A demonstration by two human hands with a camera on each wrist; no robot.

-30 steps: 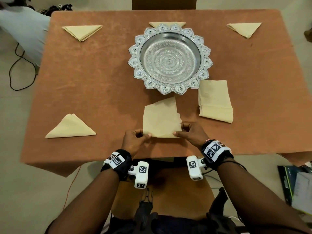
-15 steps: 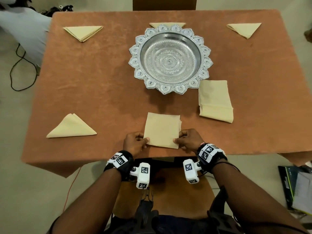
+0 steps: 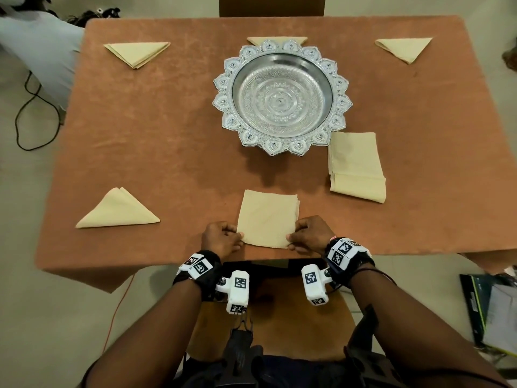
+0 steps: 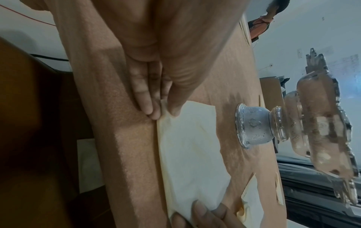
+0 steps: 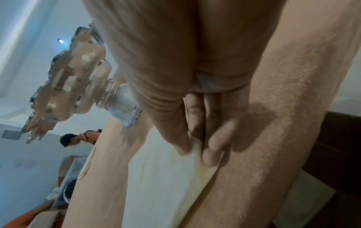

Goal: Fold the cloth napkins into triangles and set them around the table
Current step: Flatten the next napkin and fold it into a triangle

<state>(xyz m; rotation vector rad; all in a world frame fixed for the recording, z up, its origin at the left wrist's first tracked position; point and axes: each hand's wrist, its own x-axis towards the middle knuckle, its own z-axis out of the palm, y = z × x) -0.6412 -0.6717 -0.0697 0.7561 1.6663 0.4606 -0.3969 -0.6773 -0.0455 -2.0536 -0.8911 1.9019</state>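
So the napkin is lying flat as a square near the front edge of the desk, right in front of the person. Both hands have a near corner each: left hand has its thumb on top and fingers tucked at the edge, clamped on the left corner, and the right hand does the same on the right corner, fingers pinching the cloth against the thumb. I'd guess it's held that way to keep the layers lined up and the square tight before the diagonal fold.

Wrists sit low, just off the desk edge, forearms coming in from both sides, knuckles curled over.

Four triangles are already out: far left, far right, one peeking from behind the bowl, and one at near left. That leaves the front and right side looking unfilled. A stack of unfolded ones sits just right of the bowl, handy to reach.
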